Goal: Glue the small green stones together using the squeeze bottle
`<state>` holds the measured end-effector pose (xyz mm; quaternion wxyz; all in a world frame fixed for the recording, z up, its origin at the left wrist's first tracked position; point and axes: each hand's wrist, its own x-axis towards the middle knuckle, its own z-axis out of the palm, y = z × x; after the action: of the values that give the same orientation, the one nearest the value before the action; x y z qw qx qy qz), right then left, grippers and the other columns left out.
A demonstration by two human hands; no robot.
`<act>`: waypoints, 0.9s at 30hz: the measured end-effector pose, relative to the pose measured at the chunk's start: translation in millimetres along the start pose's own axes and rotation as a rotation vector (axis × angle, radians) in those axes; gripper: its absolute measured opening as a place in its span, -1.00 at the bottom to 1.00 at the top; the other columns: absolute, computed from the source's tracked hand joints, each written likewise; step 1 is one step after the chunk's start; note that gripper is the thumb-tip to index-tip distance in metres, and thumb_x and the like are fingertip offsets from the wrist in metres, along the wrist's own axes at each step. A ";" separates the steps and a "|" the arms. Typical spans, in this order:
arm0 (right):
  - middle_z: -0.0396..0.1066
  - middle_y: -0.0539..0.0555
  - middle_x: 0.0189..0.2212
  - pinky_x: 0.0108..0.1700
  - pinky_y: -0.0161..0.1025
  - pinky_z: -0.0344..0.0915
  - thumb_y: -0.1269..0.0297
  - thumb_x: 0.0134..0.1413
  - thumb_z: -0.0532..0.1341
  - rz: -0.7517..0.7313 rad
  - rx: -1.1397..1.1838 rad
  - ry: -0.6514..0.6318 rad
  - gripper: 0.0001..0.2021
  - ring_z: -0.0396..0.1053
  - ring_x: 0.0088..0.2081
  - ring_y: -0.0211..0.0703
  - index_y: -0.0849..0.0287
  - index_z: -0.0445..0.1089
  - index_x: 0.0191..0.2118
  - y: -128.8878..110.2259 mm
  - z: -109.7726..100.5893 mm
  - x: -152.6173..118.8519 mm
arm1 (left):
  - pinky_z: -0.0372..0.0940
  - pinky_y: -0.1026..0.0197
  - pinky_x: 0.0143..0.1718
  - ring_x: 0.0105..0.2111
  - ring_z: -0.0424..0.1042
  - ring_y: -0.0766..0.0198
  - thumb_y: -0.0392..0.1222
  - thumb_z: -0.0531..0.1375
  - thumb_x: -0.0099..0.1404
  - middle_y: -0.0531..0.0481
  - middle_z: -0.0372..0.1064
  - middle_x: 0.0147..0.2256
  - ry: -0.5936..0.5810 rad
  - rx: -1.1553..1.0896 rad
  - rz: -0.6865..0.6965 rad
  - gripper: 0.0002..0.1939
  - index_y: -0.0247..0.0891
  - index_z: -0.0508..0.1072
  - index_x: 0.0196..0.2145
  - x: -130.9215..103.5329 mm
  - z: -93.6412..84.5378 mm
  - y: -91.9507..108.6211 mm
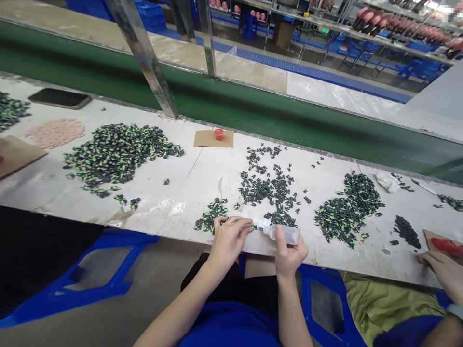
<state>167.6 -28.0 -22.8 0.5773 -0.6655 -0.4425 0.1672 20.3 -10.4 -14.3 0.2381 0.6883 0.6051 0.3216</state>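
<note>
My right hand [290, 250] is wrapped round a translucent squeeze bottle [285, 234] with a blue nozzle tip, tilted to point left. The tip meets or nearly meets a small black-and-green piece [254, 227], which my left hand [231, 236] pinches between its fingertips. Just behind the left hand lies a small heap of black-and-green pieces [213, 214]. Beyond the bottle, many loose small dark parts [258, 190] are spread over the white worktop [202, 178].
A large heap of black-and-green pieces [119, 154] lies to the left, near pink bits [58, 132] and a phone [60, 98]. A red cup [219, 134] stands on cardboard at the back. To the right are another heap [349, 209] and a co-worker's hand [443, 270]. A metal post [144, 58] rises behind.
</note>
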 end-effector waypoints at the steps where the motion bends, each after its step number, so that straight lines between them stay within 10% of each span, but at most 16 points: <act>1: 0.46 0.05 -0.62 -0.47 -0.29 0.30 0.02 -0.05 0.32 0.001 -0.011 -0.007 -0.66 0.39 -0.57 -0.18 0.25 0.42 -0.52 0.6 -0.2 -0.1 | 0.07 0.05 -0.08 -0.21 0.52 0.19 -0.31 0.24 0.25 0.07 0.60 -0.26 0.002 0.000 0.000 -0.89 -0.12 0.53 -0.32 0.3 -0.1 0.0; 27: 0.41 0.02 -0.66 -0.51 -0.29 0.25 0.02 -0.09 0.32 0.074 0.024 -0.032 -0.66 0.33 -0.60 -0.20 0.23 0.39 -0.55 -1.1 0.6 0.6 | 0.03 0.00 -0.06 -0.26 0.53 0.18 -0.31 0.23 0.24 0.08 0.60 -0.31 0.048 0.020 0.014 -0.88 -0.10 0.53 -0.38 -0.3 0.8 0.7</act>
<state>167.1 -27.2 -21.8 0.5714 -0.6718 -0.4249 0.2043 21.4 -10.8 -14.4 0.2143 0.6867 0.6092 0.3337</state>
